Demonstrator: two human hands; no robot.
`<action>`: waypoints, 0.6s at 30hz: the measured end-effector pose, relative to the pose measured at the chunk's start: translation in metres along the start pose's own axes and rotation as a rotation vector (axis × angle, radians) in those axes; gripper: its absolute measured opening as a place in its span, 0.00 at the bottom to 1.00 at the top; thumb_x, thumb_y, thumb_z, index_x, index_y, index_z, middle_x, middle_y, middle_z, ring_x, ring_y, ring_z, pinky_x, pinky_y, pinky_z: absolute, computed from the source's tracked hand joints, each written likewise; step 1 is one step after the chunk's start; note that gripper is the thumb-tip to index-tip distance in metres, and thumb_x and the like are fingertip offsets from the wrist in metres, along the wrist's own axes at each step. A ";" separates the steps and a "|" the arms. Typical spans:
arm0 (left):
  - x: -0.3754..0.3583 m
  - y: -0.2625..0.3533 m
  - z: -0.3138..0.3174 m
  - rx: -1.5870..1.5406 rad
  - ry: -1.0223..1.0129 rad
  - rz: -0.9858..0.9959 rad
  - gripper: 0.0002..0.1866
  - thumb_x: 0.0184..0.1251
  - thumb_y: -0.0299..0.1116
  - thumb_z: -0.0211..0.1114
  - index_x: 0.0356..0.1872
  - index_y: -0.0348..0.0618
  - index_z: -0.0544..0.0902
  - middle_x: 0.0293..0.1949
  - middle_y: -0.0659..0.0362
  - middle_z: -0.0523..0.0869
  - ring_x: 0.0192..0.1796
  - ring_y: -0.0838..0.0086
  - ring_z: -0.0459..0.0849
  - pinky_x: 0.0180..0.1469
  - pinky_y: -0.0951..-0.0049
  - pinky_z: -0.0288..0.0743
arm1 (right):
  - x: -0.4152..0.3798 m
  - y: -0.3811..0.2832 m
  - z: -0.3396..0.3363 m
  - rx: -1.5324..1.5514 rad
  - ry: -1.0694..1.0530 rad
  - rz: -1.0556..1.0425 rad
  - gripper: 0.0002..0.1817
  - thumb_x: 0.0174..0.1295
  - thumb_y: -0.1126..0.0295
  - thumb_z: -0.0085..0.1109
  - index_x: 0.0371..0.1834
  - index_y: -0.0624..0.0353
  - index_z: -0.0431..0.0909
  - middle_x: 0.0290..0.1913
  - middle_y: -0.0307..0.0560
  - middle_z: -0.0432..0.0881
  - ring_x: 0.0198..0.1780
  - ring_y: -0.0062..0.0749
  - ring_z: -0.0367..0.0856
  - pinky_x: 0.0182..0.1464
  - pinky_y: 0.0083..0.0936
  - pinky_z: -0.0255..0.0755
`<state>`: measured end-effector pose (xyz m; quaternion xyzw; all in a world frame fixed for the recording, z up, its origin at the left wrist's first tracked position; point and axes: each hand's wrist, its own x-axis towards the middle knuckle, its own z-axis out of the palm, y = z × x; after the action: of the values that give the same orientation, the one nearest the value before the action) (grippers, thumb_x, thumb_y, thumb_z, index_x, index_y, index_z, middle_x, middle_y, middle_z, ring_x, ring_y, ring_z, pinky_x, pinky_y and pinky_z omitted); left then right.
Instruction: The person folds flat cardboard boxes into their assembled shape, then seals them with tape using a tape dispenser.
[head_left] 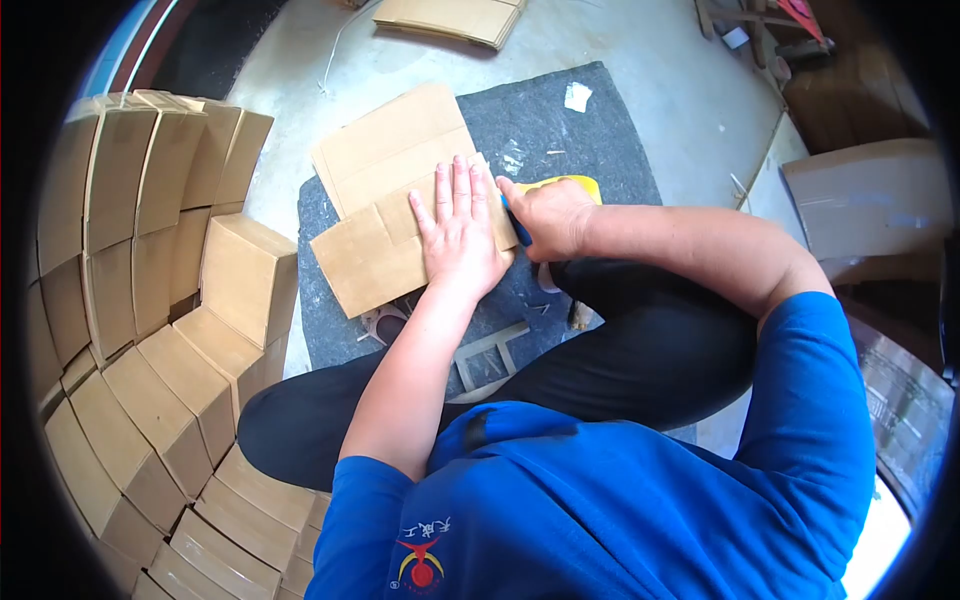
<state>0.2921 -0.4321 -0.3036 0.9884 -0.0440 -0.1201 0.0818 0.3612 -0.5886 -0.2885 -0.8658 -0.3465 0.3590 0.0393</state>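
My left hand lies flat with fingers stretched out on a folded cardboard box, pressing on its right part. At the box's right end, my right hand is closed around a blue and yellow hand tool. Most of that tool is hidden by the hand, so its kind does not show. Another flattened cardboard piece extends beyond the box, partly beneath it. Both rest over a dark grey mat on the floor.
Stacked cardboard boxes rise along the left side. More flat cardboard lies on the floor at the top. A white scrap is on the mat, and a stool-like frame shows between the legs. Cardboard stands at right.
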 end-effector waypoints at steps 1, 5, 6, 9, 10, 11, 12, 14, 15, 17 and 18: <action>0.001 0.001 -0.001 -0.030 0.016 0.010 0.60 0.47 0.49 0.76 0.79 0.38 0.51 0.82 0.48 0.46 0.84 0.56 0.39 0.79 0.39 0.26 | 0.005 0.007 0.015 -0.018 0.013 -0.037 0.55 0.45 0.60 0.73 0.75 0.69 0.53 0.40 0.59 0.87 0.43 0.49 0.88 0.47 0.39 0.80; 0.000 0.001 0.001 -0.085 0.046 0.013 0.59 0.48 0.49 0.76 0.79 0.39 0.52 0.82 0.49 0.46 0.84 0.57 0.39 0.79 0.40 0.26 | 0.014 0.006 0.030 -0.055 -0.013 -0.071 0.53 0.45 0.61 0.72 0.74 0.71 0.54 0.39 0.59 0.87 0.43 0.49 0.88 0.48 0.42 0.79; 0.000 0.002 -0.001 -0.069 0.036 0.006 0.59 0.48 0.49 0.77 0.79 0.40 0.53 0.82 0.50 0.46 0.84 0.57 0.38 0.79 0.40 0.26 | 0.021 0.006 0.032 -0.120 -0.008 -0.068 0.51 0.45 0.62 0.71 0.72 0.71 0.55 0.39 0.58 0.87 0.43 0.49 0.88 0.48 0.42 0.79; -0.005 -0.001 0.006 -0.127 0.166 0.046 0.57 0.42 0.49 0.81 0.75 0.43 0.61 0.79 0.52 0.54 0.82 0.58 0.45 0.79 0.39 0.31 | 0.039 0.010 0.033 -0.327 -0.160 -0.115 0.38 0.49 0.64 0.68 0.65 0.66 0.68 0.42 0.53 0.88 0.45 0.43 0.89 0.49 0.39 0.78; -0.008 -0.003 0.012 -0.123 0.240 0.094 0.55 0.40 0.50 0.83 0.72 0.43 0.66 0.73 0.54 0.62 0.79 0.59 0.52 0.80 0.40 0.36 | 0.045 0.014 0.037 -0.491 -0.237 -0.223 0.34 0.51 0.64 0.66 0.63 0.65 0.71 0.43 0.53 0.88 0.45 0.42 0.89 0.48 0.39 0.78; -0.011 -0.006 0.017 -0.137 0.304 0.134 0.52 0.39 0.51 0.83 0.69 0.44 0.69 0.66 0.56 0.67 0.74 0.61 0.59 0.80 0.42 0.40 | 0.047 0.021 0.048 -0.563 -0.225 -0.197 0.36 0.51 0.63 0.66 0.65 0.65 0.69 0.43 0.54 0.88 0.45 0.42 0.89 0.48 0.39 0.78; -0.013 -0.007 0.016 -0.162 0.318 0.134 0.51 0.39 0.51 0.83 0.68 0.45 0.71 0.62 0.57 0.69 0.71 0.62 0.62 0.80 0.43 0.43 | 0.048 0.022 0.057 -0.631 -0.210 -0.166 0.39 0.51 0.62 0.66 0.68 0.66 0.67 0.42 0.54 0.88 0.46 0.42 0.89 0.47 0.39 0.78; -0.015 -0.009 0.012 -0.188 0.326 0.143 0.50 0.39 0.49 0.82 0.68 0.44 0.71 0.61 0.56 0.70 0.70 0.62 0.64 0.79 0.43 0.47 | 0.011 -0.004 0.012 -0.463 -0.120 0.053 0.44 0.55 0.63 0.62 0.75 0.66 0.58 0.42 0.56 0.87 0.44 0.45 0.89 0.47 0.38 0.78; -0.017 -0.010 0.014 -0.191 0.336 0.143 0.49 0.40 0.48 0.82 0.68 0.44 0.71 0.61 0.55 0.71 0.70 0.61 0.65 0.78 0.44 0.48 | -0.001 -0.015 -0.003 -0.446 -0.075 0.094 0.45 0.56 0.64 0.61 0.78 0.65 0.53 0.41 0.55 0.87 0.42 0.44 0.88 0.46 0.38 0.77; -0.018 -0.009 0.013 -0.175 0.313 0.149 0.47 0.44 0.47 0.79 0.68 0.41 0.71 0.64 0.55 0.71 0.73 0.61 0.63 0.80 0.50 0.47 | -0.013 -0.028 -0.020 -0.518 0.024 0.100 0.48 0.59 0.64 0.60 0.80 0.66 0.46 0.41 0.53 0.86 0.40 0.41 0.87 0.43 0.36 0.77; -0.019 -0.008 0.018 -0.172 0.337 0.149 0.46 0.46 0.47 0.78 0.68 0.41 0.71 0.65 0.54 0.70 0.73 0.61 0.63 0.80 0.51 0.47 | -0.017 -0.032 -0.024 -0.602 0.074 0.064 0.48 0.60 0.64 0.60 0.80 0.68 0.45 0.41 0.51 0.86 0.40 0.37 0.87 0.41 0.35 0.77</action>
<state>0.2702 -0.4248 -0.3184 0.9779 -0.0922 0.0499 0.1810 0.3499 -0.5706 -0.2510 -0.8614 -0.4082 0.2095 -0.2180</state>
